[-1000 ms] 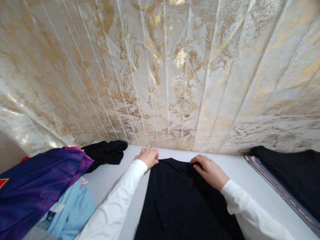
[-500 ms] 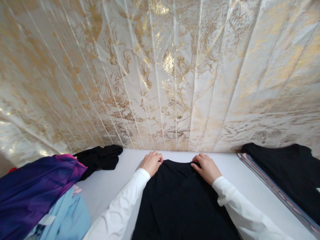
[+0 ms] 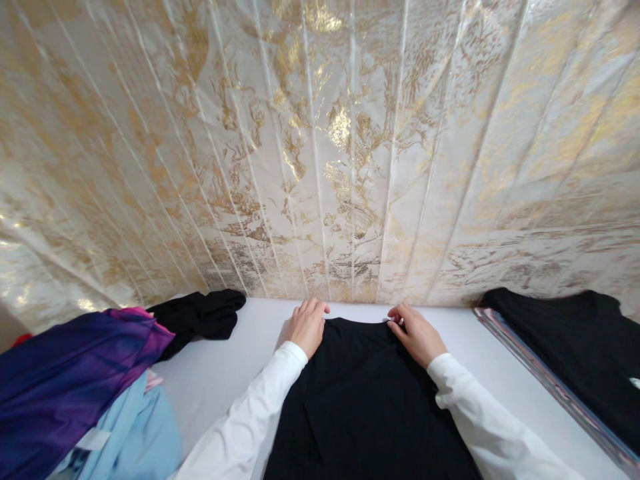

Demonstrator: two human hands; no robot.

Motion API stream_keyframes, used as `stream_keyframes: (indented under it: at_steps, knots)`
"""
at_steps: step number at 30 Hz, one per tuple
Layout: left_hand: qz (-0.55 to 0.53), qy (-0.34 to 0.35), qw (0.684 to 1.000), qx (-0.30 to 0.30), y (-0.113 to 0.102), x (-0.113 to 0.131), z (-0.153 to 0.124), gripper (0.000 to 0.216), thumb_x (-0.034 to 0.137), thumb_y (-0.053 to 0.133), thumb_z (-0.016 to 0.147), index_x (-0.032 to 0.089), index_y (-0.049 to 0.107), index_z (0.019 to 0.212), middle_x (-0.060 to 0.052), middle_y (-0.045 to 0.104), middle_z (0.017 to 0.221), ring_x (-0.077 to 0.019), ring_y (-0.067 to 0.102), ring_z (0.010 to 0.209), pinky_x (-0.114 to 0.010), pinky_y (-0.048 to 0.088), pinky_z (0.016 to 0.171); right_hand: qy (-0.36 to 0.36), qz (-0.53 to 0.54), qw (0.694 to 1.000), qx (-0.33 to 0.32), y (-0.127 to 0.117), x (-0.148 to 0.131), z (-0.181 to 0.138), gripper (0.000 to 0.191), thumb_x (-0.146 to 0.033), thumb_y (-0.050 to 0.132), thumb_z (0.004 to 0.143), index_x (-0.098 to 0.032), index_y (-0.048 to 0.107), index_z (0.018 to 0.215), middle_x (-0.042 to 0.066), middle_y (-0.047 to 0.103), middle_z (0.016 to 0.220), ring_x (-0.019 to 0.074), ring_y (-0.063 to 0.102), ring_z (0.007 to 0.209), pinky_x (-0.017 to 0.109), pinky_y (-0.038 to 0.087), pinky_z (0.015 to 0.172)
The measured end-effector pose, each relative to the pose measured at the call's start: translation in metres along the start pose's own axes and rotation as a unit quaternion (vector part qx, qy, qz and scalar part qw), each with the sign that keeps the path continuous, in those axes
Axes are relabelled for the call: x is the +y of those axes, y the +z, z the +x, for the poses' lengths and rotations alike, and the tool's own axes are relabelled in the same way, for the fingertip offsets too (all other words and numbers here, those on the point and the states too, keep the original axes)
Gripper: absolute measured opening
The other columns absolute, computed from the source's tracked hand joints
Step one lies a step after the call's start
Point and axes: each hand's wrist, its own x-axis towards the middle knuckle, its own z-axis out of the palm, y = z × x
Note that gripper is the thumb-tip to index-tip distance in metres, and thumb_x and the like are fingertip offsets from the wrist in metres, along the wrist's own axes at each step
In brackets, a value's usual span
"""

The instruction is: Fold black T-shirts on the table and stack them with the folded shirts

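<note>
A black shirt [image 3: 370,407] lies spread on the white table, its curved top edge facing the wall and its lower part running out of view at the bottom. At the top left corner of that edge, my left hand [image 3: 307,327] is closed on the cloth, with the fingertips partly hidden. My right hand [image 3: 417,333] pinches the top right corner between thumb and fingers. White sleeves cover both forearms, and the right one lies over the shirt's right side.
To the left lie a purple garment [image 3: 75,373], a light blue garment [image 3: 145,433] and a crumpled black garment [image 3: 205,317]. A stack of folded clothes at the right has a black shirt [image 3: 565,340] on top. A gold-patterned curtain [image 3: 320,167] hangs behind the white table [image 3: 210,373].
My left hand has shifted slightly right and turned over the shirt's corner. My right hand has moved a little to the right, and the top edge between them looks straighter.
</note>
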Motion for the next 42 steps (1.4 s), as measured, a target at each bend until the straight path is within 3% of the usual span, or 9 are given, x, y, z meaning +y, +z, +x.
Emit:
stream_keyframes:
  at_steps: [7, 11, 15, 21, 26, 29, 32, 39, 42]
  knots:
    - [0.068, 0.019, 0.990, -0.123, -0.032, 0.054, -0.035, 0.012, 0.024, 0.052, 0.084, 0.018, 0.062, 0.081, -0.007, 0.067, 0.080, -0.0268, 0.063, 0.080, -0.037, 0.044, 0.072, 0.043, 0.016, 0.997, -0.062, -0.015, 0.014, 0.003, 0.024, -0.040, 0.045, 0.083, -0.021, 0.060, 0.080, 0.004, 0.063, 0.073, 0.0187, 0.057, 0.072, 0.029, 0.042, 0.066]
    - [0.109, 0.021, 0.977, -0.183, -0.035, 0.057, -0.061, 0.014, 0.027, 0.058, 0.080, 0.014, 0.064, 0.082, -0.012, 0.068, 0.082, -0.0324, 0.062, 0.085, -0.042, 0.045, 0.073, 0.049, 0.025, 0.994, -0.089, -0.019, 0.024, 0.003, 0.009, -0.024, 0.056, 0.073, -0.021, 0.062, 0.079, 0.001, 0.064, 0.068, 0.0173, 0.058, 0.069, 0.026, 0.041, 0.064]
    - [0.126, 0.015, 0.969, -0.212, -0.036, 0.052, -0.073, 0.012, 0.017, 0.052, 0.082, 0.015, 0.063, 0.085, -0.010, 0.068, 0.087, -0.0292, 0.062, 0.087, -0.041, 0.046, 0.077, 0.058, 0.031, 0.994, -0.087, -0.017, 0.026, 0.003, 0.013, -0.015, 0.052, 0.072, -0.021, 0.061, 0.080, 0.000, 0.065, 0.069, 0.0159, 0.060, 0.069, 0.026, 0.042, 0.065]
    - [0.112, 0.002, 0.986, -0.125, -0.035, 0.056, -0.085, 0.025, 0.009, 0.045, 0.079, 0.017, 0.060, 0.099, -0.009, 0.062, 0.105, -0.0268, 0.056, 0.098, -0.040, 0.044, 0.083, 0.058, 0.026, 0.996, -0.057, -0.027, 0.013, 0.002, 0.021, -0.015, 0.045, 0.077, -0.020, 0.061, 0.089, 0.005, 0.067, 0.084, 0.0172, 0.063, 0.079, 0.027, 0.046, 0.072]
    - [0.027, 0.142, 0.983, -0.112, -0.009, 0.033, -0.120, 0.053, 0.033, 0.048, 0.089, 0.024, 0.034, 0.139, -0.007, 0.027, 0.149, -0.0269, 0.031, 0.132, -0.040, 0.032, 0.104, -0.002, 0.027, 0.999, -0.037, -0.032, -0.024, -0.031, 0.036, -0.029, 0.041, 0.086, -0.020, 0.053, 0.118, 0.010, 0.057, 0.124, 0.0216, 0.054, 0.113, 0.037, 0.041, 0.095]
    - [0.013, 0.145, 0.984, -0.099, 0.009, 0.013, -0.136, 0.065, 0.054, 0.037, 0.091, 0.023, 0.018, 0.146, -0.010, 0.015, 0.150, -0.0298, 0.023, 0.136, -0.043, 0.031, 0.105, -0.056, 0.009, 0.997, -0.061, -0.021, -0.045, -0.062, 0.051, -0.044, 0.038, 0.089, -0.021, 0.042, 0.135, 0.009, 0.038, 0.144, 0.0239, 0.032, 0.133, 0.043, 0.032, 0.105]
    - [0.013, 0.119, 0.989, -0.088, 0.021, 0.003, -0.140, 0.070, 0.059, 0.035, 0.089, 0.023, 0.016, 0.146, -0.011, 0.012, 0.150, -0.0334, 0.020, 0.136, -0.047, 0.030, 0.105, -0.052, -0.037, 0.994, -0.092, -0.009, -0.055, -0.082, 0.062, -0.056, 0.037, 0.087, -0.024, 0.035, 0.140, 0.007, 0.027, 0.149, 0.0257, 0.019, 0.137, 0.049, 0.026, 0.107]
    - [0.003, 0.118, 0.990, -0.076, 0.026, 0.004, -0.143, 0.067, 0.062, 0.036, 0.087, 0.033, 0.016, 0.144, -0.006, 0.005, 0.151, -0.0373, 0.011, 0.137, -0.054, 0.029, 0.103, -0.006, -0.106, 0.985, -0.133, -0.008, -0.055, -0.079, 0.068, -0.061, 0.035, 0.085, -0.021, 0.036, 0.140, 0.008, 0.024, 0.149, 0.0294, 0.018, 0.137, 0.051, 0.023, 0.108]
    - [-0.003, 0.100, 0.992, -0.074, 0.022, 0.007, -0.150, 0.072, 0.063, 0.037, 0.087, 0.026, 0.016, 0.145, -0.009, 0.006, 0.150, -0.0345, 0.014, 0.137, -0.050, 0.029, 0.105, -0.007, -0.100, 0.984, -0.144, -0.019, -0.066, -0.068, 0.064, -0.051, 0.049, 0.081, -0.019, 0.041, 0.137, 0.011, 0.031, 0.147, 0.0320, 0.020, 0.137, 0.051, 0.025, 0.106]
